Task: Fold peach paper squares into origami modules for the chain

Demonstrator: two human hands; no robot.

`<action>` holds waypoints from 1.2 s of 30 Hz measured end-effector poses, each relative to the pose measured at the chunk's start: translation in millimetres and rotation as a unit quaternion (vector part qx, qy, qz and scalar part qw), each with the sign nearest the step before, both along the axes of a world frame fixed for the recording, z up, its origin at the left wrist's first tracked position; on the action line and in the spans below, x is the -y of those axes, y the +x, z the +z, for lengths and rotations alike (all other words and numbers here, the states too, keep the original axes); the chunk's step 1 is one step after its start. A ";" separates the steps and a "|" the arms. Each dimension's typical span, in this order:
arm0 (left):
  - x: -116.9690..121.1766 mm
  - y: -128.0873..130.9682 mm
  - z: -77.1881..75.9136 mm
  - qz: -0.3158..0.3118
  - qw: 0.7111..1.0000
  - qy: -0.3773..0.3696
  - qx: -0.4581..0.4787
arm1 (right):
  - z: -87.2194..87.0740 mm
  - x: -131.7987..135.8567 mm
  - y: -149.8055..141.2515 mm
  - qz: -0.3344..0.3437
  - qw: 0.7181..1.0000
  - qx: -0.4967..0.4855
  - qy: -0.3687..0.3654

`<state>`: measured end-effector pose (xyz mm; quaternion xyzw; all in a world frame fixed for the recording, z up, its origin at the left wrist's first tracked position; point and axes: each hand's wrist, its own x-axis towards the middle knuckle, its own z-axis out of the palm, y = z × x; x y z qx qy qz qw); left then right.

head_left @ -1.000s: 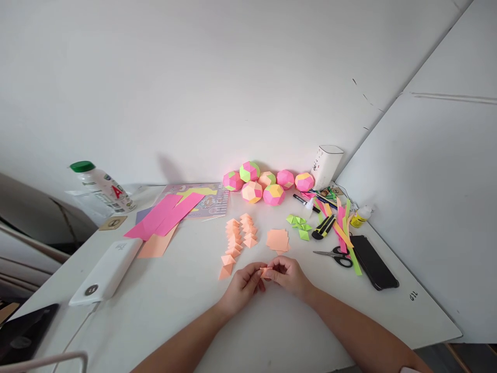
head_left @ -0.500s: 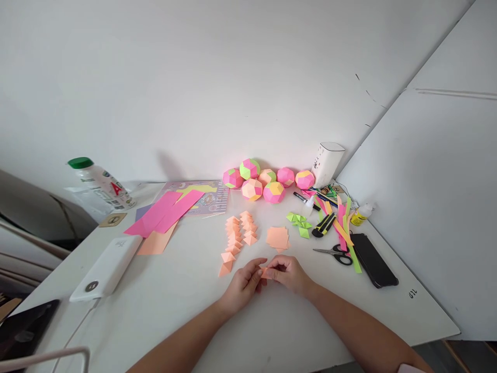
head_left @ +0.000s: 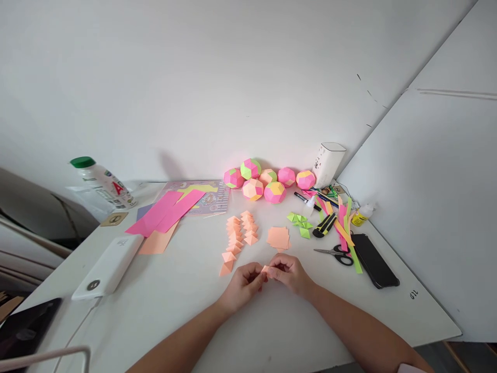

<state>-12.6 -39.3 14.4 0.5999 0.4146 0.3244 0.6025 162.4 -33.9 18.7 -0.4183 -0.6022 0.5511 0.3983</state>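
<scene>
Near the middle of the desk, my left hand (head_left: 245, 284) and my right hand (head_left: 290, 273) meet, both pinching a small peach paper piece (head_left: 266, 269). Fingers cover most of it, so its folds are hard to make out. Just beyond lies a stack of peach paper squares (head_left: 278, 237). Rows of folded peach paper units (head_left: 234, 235) stand to the left of the stack, and folded green paper units (head_left: 299, 223) sit to its right. Several multicoloured paper balls (head_left: 252, 189) are grouped against the wall.
On the right lie scissors (head_left: 337, 253), a utility knife (head_left: 324, 226), paper strips (head_left: 343, 223), a glue bottle (head_left: 363, 214) and a black phone (head_left: 376, 260). Pink paper sheets (head_left: 171, 207), a white power bank (head_left: 108, 267) and a green-capped bottle (head_left: 103, 181) are on the left.
My left fingers have curled in, with the forefinger drawn down onto the peach paper piece. Less of the piece shows between my hands, which stay in nearly the same place.
</scene>
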 end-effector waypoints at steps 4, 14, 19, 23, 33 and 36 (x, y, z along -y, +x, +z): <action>0.1 -0.2 5.2 0.000 1.000 -0.012 0.004 | -0.7 -0.1 0.5 -0.002 1.000 -0.008 -0.012; 0.1 -0.5 4.2 -0.001 1.000 -0.015 0.014 | -5.6 -1.5 1.6 -0.010 0.999 -0.019 -0.026; 0.2 2.0 2.9 0.025 1.000 -0.010 0.010 | -7.3 1.1 -1.1 0.011 1.000 0.007 -0.009; -0.2 1.9 2.2 0.041 0.999 -0.012 0.006 | -10.7 2.3 -2.2 0.003 0.999 0.038 0.020; -1.0 0.6 -6.8 0.027 0.999 -0.016 0.021 | -8.9 3.8 -5.3 0.001 0.993 0.091 0.071; -0.9 0.5 -7.1 0.023 0.999 -0.017 0.018 | -8.4 5.1 -6.0 -0.003 0.993 0.091 0.077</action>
